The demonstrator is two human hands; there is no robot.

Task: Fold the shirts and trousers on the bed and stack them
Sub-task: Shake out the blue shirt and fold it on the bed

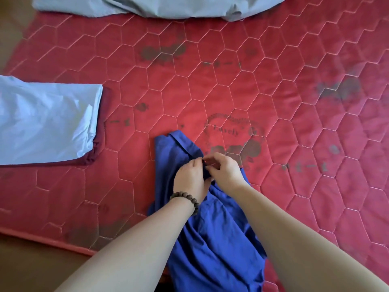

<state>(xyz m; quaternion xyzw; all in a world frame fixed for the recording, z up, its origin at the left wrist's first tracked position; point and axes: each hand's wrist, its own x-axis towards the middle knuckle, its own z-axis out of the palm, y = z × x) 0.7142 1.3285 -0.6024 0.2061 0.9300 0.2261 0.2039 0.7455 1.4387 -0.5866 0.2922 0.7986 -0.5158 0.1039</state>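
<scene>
A royal-blue garment (pixel 212 239) lies crumpled on the red quilted mattress (pixel 273 102), running from the middle to the near edge. My left hand (pixel 190 175), with a bead bracelet on its wrist, and my right hand (pixel 224 168) meet at the garment's upper part, and both pinch its blue cloth between their fingertips. At the left sits a folded stack: a light-blue piece (pixel 46 121) on top of a dark-red one (pixel 99 148). An unfolded pale grey-blue garment (pixel 160 6) lies along the far edge.
The mattress carries dark printed patterns and a "Lovely" heart motif just beyond my hands. Its near-left edge (pixel 42 239) borders brown floor. Open mattress surface stretches to the right and in the middle.
</scene>
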